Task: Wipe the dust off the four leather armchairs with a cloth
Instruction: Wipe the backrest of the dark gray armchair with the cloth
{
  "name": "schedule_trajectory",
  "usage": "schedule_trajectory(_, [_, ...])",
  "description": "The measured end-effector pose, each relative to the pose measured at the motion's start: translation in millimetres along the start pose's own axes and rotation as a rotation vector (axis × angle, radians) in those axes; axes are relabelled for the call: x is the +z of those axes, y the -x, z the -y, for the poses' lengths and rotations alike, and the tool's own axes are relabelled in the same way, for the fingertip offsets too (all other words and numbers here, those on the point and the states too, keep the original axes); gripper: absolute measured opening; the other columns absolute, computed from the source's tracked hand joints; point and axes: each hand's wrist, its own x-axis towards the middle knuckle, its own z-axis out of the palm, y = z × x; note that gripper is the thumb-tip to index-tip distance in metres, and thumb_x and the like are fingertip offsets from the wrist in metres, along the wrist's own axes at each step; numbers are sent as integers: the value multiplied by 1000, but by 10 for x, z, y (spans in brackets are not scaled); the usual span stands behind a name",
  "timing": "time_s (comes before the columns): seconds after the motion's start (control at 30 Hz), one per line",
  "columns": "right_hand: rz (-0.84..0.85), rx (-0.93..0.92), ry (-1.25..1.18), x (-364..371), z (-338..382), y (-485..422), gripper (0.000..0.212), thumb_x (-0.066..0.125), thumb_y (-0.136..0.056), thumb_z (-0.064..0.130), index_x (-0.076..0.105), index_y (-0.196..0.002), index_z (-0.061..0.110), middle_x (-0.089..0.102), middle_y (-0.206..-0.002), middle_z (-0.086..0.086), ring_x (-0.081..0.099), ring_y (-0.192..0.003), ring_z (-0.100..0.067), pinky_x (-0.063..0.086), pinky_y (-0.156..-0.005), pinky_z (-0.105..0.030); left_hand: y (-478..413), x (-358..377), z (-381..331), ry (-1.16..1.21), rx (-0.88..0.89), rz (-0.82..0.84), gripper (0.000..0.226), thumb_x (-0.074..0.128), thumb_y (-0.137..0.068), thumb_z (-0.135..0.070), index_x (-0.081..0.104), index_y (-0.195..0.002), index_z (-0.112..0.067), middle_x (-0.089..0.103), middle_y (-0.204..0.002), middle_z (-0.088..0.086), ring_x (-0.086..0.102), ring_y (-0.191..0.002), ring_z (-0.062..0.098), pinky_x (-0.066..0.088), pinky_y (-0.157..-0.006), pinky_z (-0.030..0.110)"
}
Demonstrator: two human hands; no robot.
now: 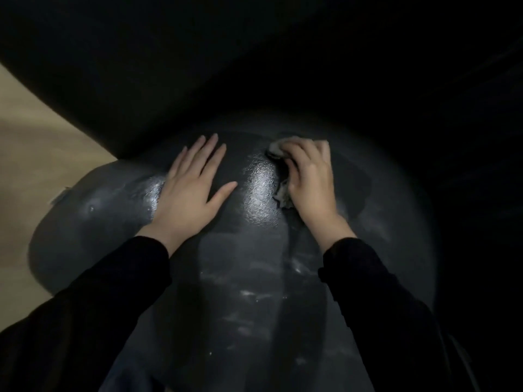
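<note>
Looked down on the dark, grained leather of an armchair [249, 278]; saw a rounded, cushioned surface, shiny under the light, with pale dusty smears on its near part. Found the left hand [188, 193] laid flat on the leather, palm down, fingers straight and spread apart, thumb out to the side, gripping nothing. Found the right hand [311, 182] near it, not touching it, pressed down on a crumpled greyish cloth [275, 149]. Noted that hand's fingers bent and close together over the cloth, holding it bunched against the leather; saw cloth edges poking out past the fingertips and below the thumb. Placed the cloth on the upper middle of the lit surface, just right of the bright sheen. Recorded black sleeves [99, 306] on both forearms. Noted pale tan floor [31, 171] at the left edge. Could not make out the dark areas above and to the right.
</note>
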Motion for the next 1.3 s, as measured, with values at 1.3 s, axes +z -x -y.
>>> schedule_trajectory(1.3, [-190, 190, 32, -700, -618, 1092, 29, 59, -81, -12, 65, -100, 9, 63, -102, -3, 53, -94, -28, 30, -93, -16, 233, 22, 63, -86, 56, -41, 65, 33, -99, -47, 32, -150, -6, 26, -159, 10, 17, -148, 24, 9, -120, 39])
